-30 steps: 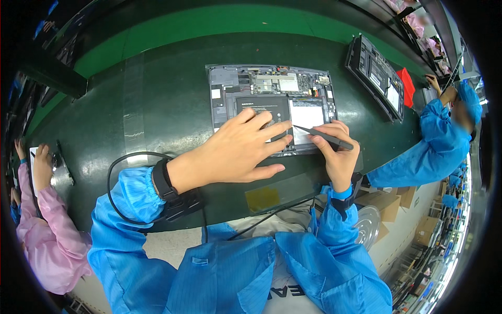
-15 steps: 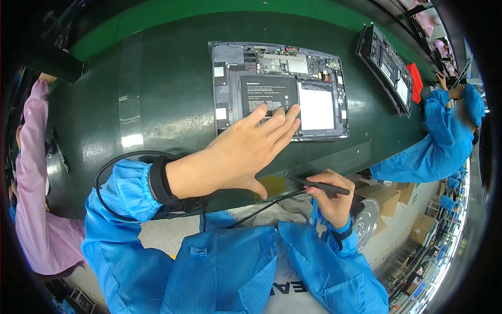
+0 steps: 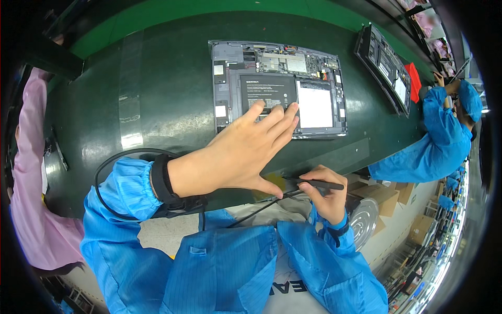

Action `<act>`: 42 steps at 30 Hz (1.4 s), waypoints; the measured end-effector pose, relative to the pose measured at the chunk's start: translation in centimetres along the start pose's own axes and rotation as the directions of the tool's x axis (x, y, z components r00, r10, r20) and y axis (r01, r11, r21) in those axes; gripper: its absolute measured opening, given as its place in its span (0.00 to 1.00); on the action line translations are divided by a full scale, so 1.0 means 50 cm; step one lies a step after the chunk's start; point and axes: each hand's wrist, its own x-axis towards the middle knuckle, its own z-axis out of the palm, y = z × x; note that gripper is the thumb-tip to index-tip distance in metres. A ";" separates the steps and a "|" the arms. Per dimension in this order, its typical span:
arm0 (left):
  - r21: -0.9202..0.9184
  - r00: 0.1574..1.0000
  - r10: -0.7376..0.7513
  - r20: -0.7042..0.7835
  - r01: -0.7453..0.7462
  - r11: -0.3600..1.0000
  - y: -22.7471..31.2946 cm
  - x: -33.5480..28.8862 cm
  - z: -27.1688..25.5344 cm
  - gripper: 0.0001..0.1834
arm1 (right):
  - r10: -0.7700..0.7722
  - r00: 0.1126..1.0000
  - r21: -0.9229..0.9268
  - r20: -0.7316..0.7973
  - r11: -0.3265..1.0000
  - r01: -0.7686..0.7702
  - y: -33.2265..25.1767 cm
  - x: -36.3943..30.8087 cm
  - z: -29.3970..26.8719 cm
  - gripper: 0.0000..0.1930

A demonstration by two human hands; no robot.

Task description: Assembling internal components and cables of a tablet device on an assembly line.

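Observation:
An opened tablet-like device [image 3: 230,55] lies on the dark green workbench, its circuit board [image 3: 293,63] along the far side. Below the board sit a black battery [image 3: 266,88] and a white rectangular panel [image 3: 316,106] beside it. My left hand [image 3: 246,144] is open, fingers spread, its fingertips over the lower part of the battery and partly hiding it; whether they press on it I cannot tell. Near the bench's front edge, my right hand [image 3: 327,196] is closed around slim black tweezers [image 3: 319,183], their tip pointing left toward my left thumb.
A second opened device [image 3: 387,68] stands tilted at the far right, near a red piece [image 3: 413,81]. A black cable [image 3: 123,153] loops by my left wrist. Co-workers in pink [image 3: 34,157] and blue [image 3: 439,136] are at either side. Cardboard boxes [image 3: 384,199] sit below the bench.
My right hand has shifted slightly left and up with the tweezers, and my left thumb has moved right toward their tip. My left fingers stay over the battery.

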 end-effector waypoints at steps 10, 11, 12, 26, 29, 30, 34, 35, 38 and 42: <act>0.123 1.000 0.012 0.010 -0.014 0.992 0.003 0.003 0.008 0.68 | 0.130 0.990 0.212 0.052 0.967 -0.138 0.031 0.003 0.002 0.08; 0.124 1.000 0.011 0.009 -0.012 0.992 0.003 0.003 0.007 0.68 | 0.129 0.990 0.211 0.053 0.968 -0.137 0.032 0.003 0.000 0.08; 0.121 1.000 0.012 0.012 -0.014 0.993 0.003 0.004 0.004 0.68 | 0.147 0.987 0.224 0.065 0.962 -0.158 0.034 0.003 -0.002 0.08; 0.089 1.000 0.006 0.008 -0.007 0.996 0.003 0.004 0.003 0.68 | 0.180 0.981 0.236 0.066 0.953 -0.191 0.017 0.005 0.003 0.09; 0.092 1.000 0.007 -0.001 -0.007 0.996 0.002 0.003 0.004 0.68 | -0.158 0.985 -0.089 0.063 0.983 0.163 -0.016 0.010 0.001 0.13; 0.108 1.000 0.006 0.000 -0.006 0.994 0.002 0.003 0.003 0.67 | -0.257 0.965 -0.080 0.049 0.962 0.260 -0.019 0.007 0.001 0.12; 0.125 0.999 0.004 0.042 -0.010 0.992 0.005 0.008 -0.001 0.67 | -0.371 0.928 -0.052 -0.031 0.928 0.369 -0.022 -0.008 -0.028 0.12; 0.127 0.999 -0.001 0.047 -0.005 0.992 0.006 0.006 -0.002 0.67 | -0.338 0.938 -0.019 -0.080 0.941 0.338 -0.016 -0.014 -0.047 0.12; 0.134 0.999 -0.006 0.050 -0.001 0.991 0.002 0.008 -0.009 0.66 | -0.192 0.933 0.126 -0.306 0.963 0.240 0.012 -0.021 -0.081 0.19; 0.101 0.995 -0.017 0.103 0.006 0.995 -0.005 0.010 -0.031 0.64 | 0.086 0.965 0.413 -0.249 0.911 0.026 0.009 0.003 -0.169 0.17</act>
